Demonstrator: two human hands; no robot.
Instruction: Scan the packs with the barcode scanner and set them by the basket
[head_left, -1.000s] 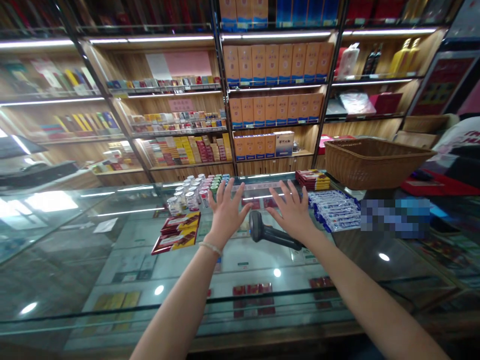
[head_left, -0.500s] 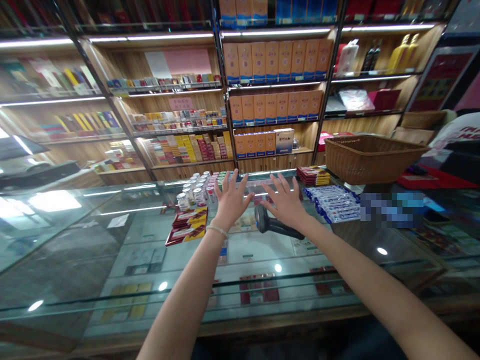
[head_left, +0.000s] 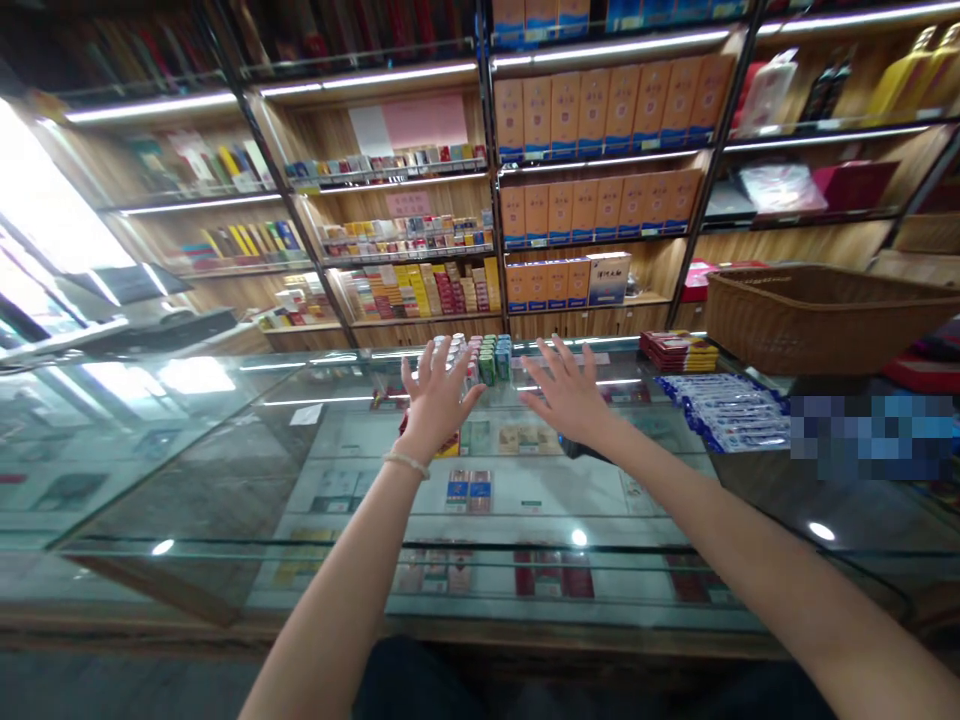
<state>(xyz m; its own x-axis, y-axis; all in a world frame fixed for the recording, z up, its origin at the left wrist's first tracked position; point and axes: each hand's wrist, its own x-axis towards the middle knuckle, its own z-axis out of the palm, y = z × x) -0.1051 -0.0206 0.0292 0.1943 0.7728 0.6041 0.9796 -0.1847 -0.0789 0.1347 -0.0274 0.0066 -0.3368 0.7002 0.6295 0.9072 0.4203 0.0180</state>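
Observation:
My left hand is stretched out with fingers spread, holding nothing, above the glass counter. Behind its fingers stand several small cylindrical containers with white, pink, green and blue colours. Red and yellow packets are mostly hidden beneath this hand. To the right, my right hand is also spread and holds nothing. Under its wrist a black handheld scanner shows only in part. Whether either hand touches the glass, I cannot tell.
Blue-and-white packets lie in a row on the right. Behind them are stacked red and yellow packets and a brown woven basket. Inside the counter are packs. Shelves with orange boxes line the back wall.
The view has swung left, so shelves and counter sit further right. My left hand now covers most of the red and yellow packets, and my right arm hides more of the scanner. Both hands stay spread.

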